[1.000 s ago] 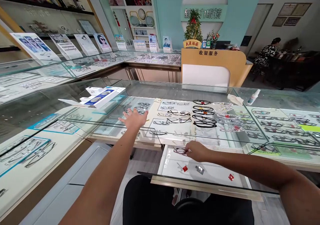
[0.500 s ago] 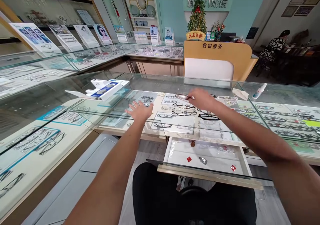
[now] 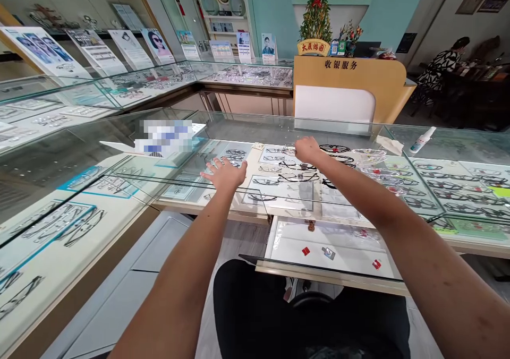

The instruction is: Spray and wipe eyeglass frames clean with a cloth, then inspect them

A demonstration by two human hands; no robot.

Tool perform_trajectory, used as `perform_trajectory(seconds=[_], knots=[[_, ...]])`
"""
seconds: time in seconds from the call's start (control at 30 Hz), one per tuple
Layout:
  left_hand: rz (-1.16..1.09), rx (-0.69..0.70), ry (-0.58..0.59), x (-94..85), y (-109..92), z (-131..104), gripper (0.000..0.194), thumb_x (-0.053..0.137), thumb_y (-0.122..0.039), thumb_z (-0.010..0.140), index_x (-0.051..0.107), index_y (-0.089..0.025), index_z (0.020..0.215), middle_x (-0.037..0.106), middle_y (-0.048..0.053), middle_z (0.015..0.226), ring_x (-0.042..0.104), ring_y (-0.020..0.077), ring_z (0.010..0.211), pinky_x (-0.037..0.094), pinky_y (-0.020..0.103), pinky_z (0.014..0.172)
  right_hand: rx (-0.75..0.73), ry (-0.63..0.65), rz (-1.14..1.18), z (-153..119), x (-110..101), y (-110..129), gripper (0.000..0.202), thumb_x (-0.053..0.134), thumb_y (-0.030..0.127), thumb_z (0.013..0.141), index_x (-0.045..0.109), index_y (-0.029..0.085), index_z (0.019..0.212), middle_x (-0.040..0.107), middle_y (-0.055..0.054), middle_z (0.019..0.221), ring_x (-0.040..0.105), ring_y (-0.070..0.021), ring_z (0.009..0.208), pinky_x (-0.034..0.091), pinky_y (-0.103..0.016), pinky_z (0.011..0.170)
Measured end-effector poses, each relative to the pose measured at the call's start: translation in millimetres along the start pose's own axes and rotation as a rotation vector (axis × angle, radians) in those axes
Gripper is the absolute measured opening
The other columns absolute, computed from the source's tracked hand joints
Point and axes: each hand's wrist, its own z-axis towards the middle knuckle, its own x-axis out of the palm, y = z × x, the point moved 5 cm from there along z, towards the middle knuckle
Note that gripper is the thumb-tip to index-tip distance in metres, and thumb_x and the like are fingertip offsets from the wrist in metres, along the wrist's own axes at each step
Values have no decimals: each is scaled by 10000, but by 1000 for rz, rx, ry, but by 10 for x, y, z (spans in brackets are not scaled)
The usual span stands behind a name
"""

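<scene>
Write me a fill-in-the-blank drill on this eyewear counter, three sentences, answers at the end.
1. The left hand lies flat, fingers spread, on the ____ top of the display case.
2. The right hand reaches in over the rows of ____ on the white tray.
3. The spray bottle lies on the case to the ____ of both hands.

Missing words: glass; glasses frames; right
</scene>
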Motion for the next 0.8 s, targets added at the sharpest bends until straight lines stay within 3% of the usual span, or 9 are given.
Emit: perform_trajectory(seconds=[0.2,0.33,0.43,0.47,0.53,0.6,0.67,0.73,0.8], knots=[[24,-8,16,-21,-12,-12,1074,308,-792,1002,327,-59,1786,181,212,1893,118,515,1745,164,762,1367,9,26,23,-71,-51,-32,185,679,143,967,838,101,1053,819,-245,1165,707,-377,1263,495,-450,1149],[29,-14,17,-27,-17,-22,1065,307,-779,1008,326,-53,1786,190,219,1890,119,511,1746,158,758,1370,-6,-30,54,-316,-335,30,287,636,265,1045,818,125,1218,774,-219,1369,658,-380,1356,508,-463,1138],[28,-12,13,-29,-21,-30,1064,326,-776,1005,331,-52,1784,195,222,1888,124,513,1745,152,760,1370,-93,-141,107,-787,-659,298,370,516,291,1117,761,180,1371,714,-153,1501,616,-337,1418,492,-460,1157],[26,-9,8,-31,-23,-33,1064,331,-775,1004,335,-51,1782,197,221,1887,128,514,1744,150,762,1371,-176,-199,173,-1015,-763,445,364,520,293,1120,760,172,1366,727,-148,1472,631,-330,1392,497,-460,1143],[21,-6,-2,-35,-24,-35,1061,331,-775,1004,346,-49,1778,207,222,1885,135,510,1744,148,762,1372,-346,-179,283,-1525,-830,756,336,540,331,1126,770,180,1319,763,-125,1398,668,-321,1325,529,-449,1081],[21,-11,-5,-35,-19,-33,1060,321,-777,1005,351,-50,1776,212,223,1883,136,506,1744,148,761,1373,-498,-20,277,-2017,-660,1029,343,513,337,1135,787,167,1248,792,-124,1290,715,-314,1191,558,-453,1003],[23,-13,1,-31,-15,-28,1071,307,-789,1002,345,-53,1779,201,221,1886,129,506,1746,144,760,1373,-614,131,250,-2379,-301,1177,380,483,343,1142,789,126,1206,783,-145,1270,731,-315,1113,583,-456,935],[24,-12,8,-23,-13,-22,1085,298,-803,996,338,-57,1782,186,216,1891,119,505,1748,140,756,1375,-630,234,259,-2497,181,1153,371,503,329,1131,792,104,1190,771,-167,1304,724,-324,1165,591,-457,972],[23,-11,10,-18,-13,-19,1089,299,-810,993,338,-61,1783,185,212,1891,113,502,1750,136,754,1376,-492,269,297,-2350,679,963,357,538,297,1115,776,88,1280,759,-179,1373,717,-325,1240,584,-459,1055]])
